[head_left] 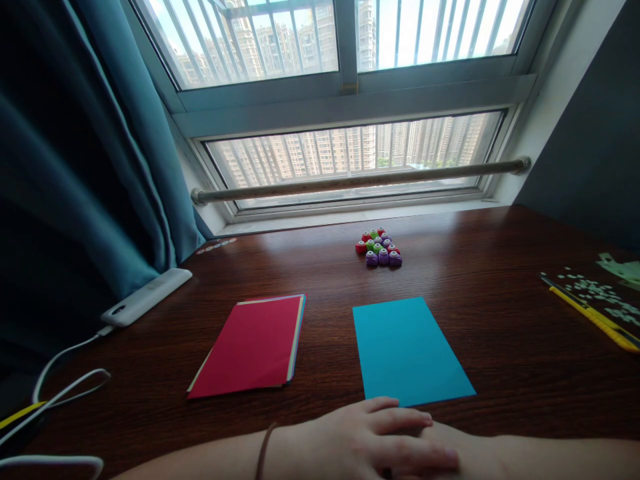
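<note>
My left hand [373,433], with a thin dark band [265,450] round its wrist, lies across my right wrist [467,437] at the bottom edge. Its fingers are spread and hold nothing. The fingers of my right hand are hidden under the left one. Just beyond the hands lies a blue sheet of paper [407,350], its near edge beside my left fingers. To its left is a stack of coloured paper [250,347] with a red sheet on top and other colours peeping out at the edges.
Small red, green and purple pieces [379,248] form a cluster near the window. On the right lie yellow-handled tools [595,320], small pale pieces [600,290] and a light green item [620,268]. A white device [147,297] with a cable sits by the curtain [100,153].
</note>
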Motion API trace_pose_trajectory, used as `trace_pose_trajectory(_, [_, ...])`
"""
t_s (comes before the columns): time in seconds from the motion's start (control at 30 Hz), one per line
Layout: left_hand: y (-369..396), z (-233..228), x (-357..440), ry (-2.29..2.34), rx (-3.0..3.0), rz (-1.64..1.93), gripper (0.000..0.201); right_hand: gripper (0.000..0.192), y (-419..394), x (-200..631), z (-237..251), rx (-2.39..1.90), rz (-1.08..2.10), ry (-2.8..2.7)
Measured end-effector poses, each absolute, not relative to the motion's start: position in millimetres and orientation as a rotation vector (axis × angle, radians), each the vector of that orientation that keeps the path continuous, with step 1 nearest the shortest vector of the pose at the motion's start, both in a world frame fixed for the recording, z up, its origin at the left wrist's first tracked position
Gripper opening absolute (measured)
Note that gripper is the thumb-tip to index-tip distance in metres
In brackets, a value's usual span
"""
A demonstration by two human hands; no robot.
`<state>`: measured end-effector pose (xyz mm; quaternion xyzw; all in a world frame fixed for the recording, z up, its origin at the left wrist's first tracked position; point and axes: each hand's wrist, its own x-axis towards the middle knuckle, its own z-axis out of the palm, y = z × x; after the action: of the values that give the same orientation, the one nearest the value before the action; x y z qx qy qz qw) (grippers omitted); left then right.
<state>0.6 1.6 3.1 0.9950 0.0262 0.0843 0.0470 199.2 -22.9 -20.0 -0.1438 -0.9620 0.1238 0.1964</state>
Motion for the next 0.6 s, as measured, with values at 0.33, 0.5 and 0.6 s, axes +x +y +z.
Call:
trace_pose_trajectory(0.33, [2.7,5.4,0.0,0.049,3.001,0.271,0.041,0.041,-23.3,198.7,-20.2,-0.387,0.323,-2.683])
trace_pose_trajectory(0.5, [2.7,3.7,0.1,0.041,2.985,0.288,0.042,0.040,-22.1,198.4,-20.0,-0.363,0.340,-2.691])
trace_pose_trajectory(0.6, [3.2,5.7,0.4,0.047,2.994,0.244,0.042,0.037,-21.7,198.5,-20.6,-0.347,0.350,-2.694])
